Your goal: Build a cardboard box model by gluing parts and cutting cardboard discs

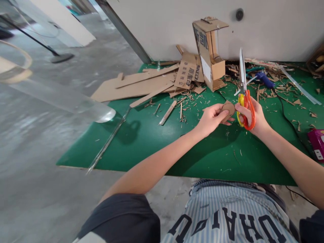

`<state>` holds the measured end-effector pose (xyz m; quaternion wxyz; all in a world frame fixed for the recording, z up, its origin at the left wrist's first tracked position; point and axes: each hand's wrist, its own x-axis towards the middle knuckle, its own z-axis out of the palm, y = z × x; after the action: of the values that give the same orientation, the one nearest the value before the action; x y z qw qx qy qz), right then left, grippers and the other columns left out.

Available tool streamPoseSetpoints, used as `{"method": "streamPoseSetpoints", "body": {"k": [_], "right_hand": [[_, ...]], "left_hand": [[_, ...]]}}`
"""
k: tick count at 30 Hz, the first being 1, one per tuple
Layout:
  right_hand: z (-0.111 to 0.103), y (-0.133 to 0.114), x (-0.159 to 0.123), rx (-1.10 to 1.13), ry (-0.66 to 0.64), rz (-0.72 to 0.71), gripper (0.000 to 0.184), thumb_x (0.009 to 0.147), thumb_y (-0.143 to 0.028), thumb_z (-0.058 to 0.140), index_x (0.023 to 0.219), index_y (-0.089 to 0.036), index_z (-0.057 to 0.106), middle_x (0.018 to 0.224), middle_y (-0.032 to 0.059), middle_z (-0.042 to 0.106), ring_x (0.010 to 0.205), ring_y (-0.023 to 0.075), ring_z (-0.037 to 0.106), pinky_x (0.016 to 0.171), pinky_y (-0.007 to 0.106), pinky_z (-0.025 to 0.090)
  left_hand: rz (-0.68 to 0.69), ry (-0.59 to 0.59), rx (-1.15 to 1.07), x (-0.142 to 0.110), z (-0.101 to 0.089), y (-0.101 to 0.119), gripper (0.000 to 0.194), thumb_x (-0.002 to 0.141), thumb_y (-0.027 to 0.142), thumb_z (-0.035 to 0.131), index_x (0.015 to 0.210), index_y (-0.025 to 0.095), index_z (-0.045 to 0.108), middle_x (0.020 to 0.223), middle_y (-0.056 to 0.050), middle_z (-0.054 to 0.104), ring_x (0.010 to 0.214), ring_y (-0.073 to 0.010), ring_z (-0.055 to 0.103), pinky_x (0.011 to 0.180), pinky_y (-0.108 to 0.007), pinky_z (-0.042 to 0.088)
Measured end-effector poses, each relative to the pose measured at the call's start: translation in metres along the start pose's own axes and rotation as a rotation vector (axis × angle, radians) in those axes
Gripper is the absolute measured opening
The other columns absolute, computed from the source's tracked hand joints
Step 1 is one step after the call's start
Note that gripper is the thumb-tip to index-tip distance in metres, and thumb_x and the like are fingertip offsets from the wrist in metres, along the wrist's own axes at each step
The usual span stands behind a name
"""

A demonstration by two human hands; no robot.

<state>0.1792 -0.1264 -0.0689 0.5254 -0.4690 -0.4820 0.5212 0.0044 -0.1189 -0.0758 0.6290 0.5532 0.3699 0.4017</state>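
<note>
Between the thumb and fingers of my left hand (214,116) is a small, roughly round cardboard piece (228,108), its edge turned toward my other hand. My right hand (255,113) grips a pair of scissors (246,108) by the handles, one red-orange and one yellow. The scissor blades point up and away from me and look closed. The fingertips of my right hand come close to the cardboard piece; whether they touch it I cannot tell. Both hands are above the green tabletop (157,148).
Behind my hands stands a cardboard structure (206,50). Flat cardboard strips and sheets (141,82) lie to its left. A blue glue gun (264,79) and many scraps are at the right, with a purple power strip (316,143). A clear tube (76,101) juts over the left edge.
</note>
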Motion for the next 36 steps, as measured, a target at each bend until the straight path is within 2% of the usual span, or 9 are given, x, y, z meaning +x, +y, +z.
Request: {"method": "streamPoseSetpoints", "body": {"k": [6, 8, 11, 15, 18, 21, 24, 29, 36], "right_hand": [[-0.002, 0.003, 0.003, 0.124, 0.057, 0.047, 0.055, 0.068, -0.06, 0.082, 0.103, -0.026, 0.057, 0.083, -0.0008, 0.06, 0.071, 0.0136, 0.063, 0.039, 0.021, 0.035], [-0.007, 0.003, 0.004, 0.071, 0.054, 0.02, 0.06, 0.072, -0.071, 0.075, 0.106, -0.025, 0.057, 0.08, -0.0007, 0.06, 0.07, 0.0146, 0.064, 0.038, 0.02, 0.036], [-0.018, 0.004, 0.004, -0.073, 0.02, -0.055, 0.072, 0.073, -0.083, 0.065, 0.113, -0.024, 0.056, 0.077, 0.0006, 0.063, 0.068, 0.0171, 0.066, 0.04, 0.024, 0.046], [-0.031, 0.005, 0.004, -0.193, -0.057, -0.101, 0.077, 0.076, -0.083, 0.063, 0.123, -0.023, 0.056, 0.087, 0.005, 0.07, 0.08, 0.0214, 0.072, 0.061, 0.034, 0.062], [-0.035, 0.004, 0.003, -0.305, -0.119, -0.202, 0.081, 0.079, -0.081, 0.062, 0.134, -0.021, 0.056, 0.1, 0.0083, 0.072, 0.089, 0.0226, 0.072, 0.077, 0.038, 0.062], [-0.036, 0.003, 0.0, -0.46, -0.157, -0.332, 0.089, 0.08, -0.08, 0.061, 0.146, -0.021, 0.051, 0.11, 0.0095, 0.072, 0.084, 0.0206, 0.069, 0.078, 0.037, 0.059], [-0.033, 0.002, -0.002, -0.565, -0.129, -0.405, 0.085, 0.083, -0.078, 0.058, 0.146, -0.022, 0.054, 0.105, 0.0078, 0.073, 0.071, 0.0179, 0.065, 0.073, 0.037, 0.057], [-0.031, 0.005, -0.003, -0.627, -0.066, -0.432, 0.082, 0.081, -0.079, 0.059, 0.141, -0.023, 0.059, 0.092, 0.0057, 0.071, 0.08, 0.0223, 0.069, 0.08, 0.039, 0.059], [-0.035, 0.011, -0.001, -0.691, -0.099, -0.457, 0.081, 0.083, -0.078, 0.06, 0.144, -0.024, 0.057, 0.09, 0.0043, 0.068, 0.073, 0.0191, 0.066, 0.074, 0.035, 0.059]], "left_hand": [[0.022, 0.022, -0.032, 0.0, 0.0, 0.0, 0.018, 0.093, 0.03, 0.062, 0.103, 0.015, 0.061, 0.099, -0.007, 0.073, 0.084, -0.0156, 0.077, 0.071, -0.026, 0.066], [0.065, 0.068, -0.006, 0.0, -0.002, 0.002, 0.02, 0.092, 0.032, 0.062, 0.103, 0.016, 0.06, 0.102, -0.007, 0.071, 0.086, -0.0163, 0.076, 0.073, -0.028, 0.066], [0.113, 0.166, 0.076, 0.003, -0.007, 0.003, 0.025, 0.092, 0.038, 0.06, 0.106, 0.018, 0.057, 0.107, -0.008, 0.07, 0.091, -0.0173, 0.075, 0.078, -0.031, 0.065], [0.162, 0.249, 0.061, 0.008, -0.014, 0.007, 0.027, 0.091, 0.043, 0.06, 0.103, 0.02, 0.056, 0.108, -0.009, 0.069, 0.094, -0.019, 0.075, 0.08, -0.033, 0.065], [0.231, 0.278, -0.019, 0.011, -0.016, 0.014, 0.023, 0.09, 0.038, 0.065, 0.102, 0.019, 0.059, 0.103, -0.007, 0.07, 0.089, -0.0186, 0.076, 0.077, -0.032, 0.064], [0.287, 0.317, -0.043, 0.014, -0.017, 0.027, 0.017, 0.09, 0.032, 0.065, 0.101, 0.019, 0.061, 0.099, -0.005, 0.07, 0.087, -0.0184, 0.076, 0.077, -0.033, 0.064], [0.351, 0.309, 0.0, 0.02, -0.015, 0.041, 0.017, 0.091, 0.033, 0.064, 0.102, 0.019, 0.061, 0.101, -0.005, 0.07, 0.092, -0.0205, 0.076, 0.081, -0.035, 0.063], [0.39, 0.291, 0.147, 0.032, -0.004, 0.064, 0.03, 0.095, 0.046, 0.062, 0.11, 0.02, 0.061, 0.106, -0.005, 0.067, 0.114, -0.0279, 0.072, 0.091, -0.04, 0.06], [0.388, 0.273, 0.164, 0.04, 0.002, 0.066, 0.035, 0.096, 0.053, 0.061, 0.113, 0.022, 0.061, 0.105, -0.004, 0.065, 0.123, -0.0332, 0.068, 0.093, -0.044, 0.058]]}}
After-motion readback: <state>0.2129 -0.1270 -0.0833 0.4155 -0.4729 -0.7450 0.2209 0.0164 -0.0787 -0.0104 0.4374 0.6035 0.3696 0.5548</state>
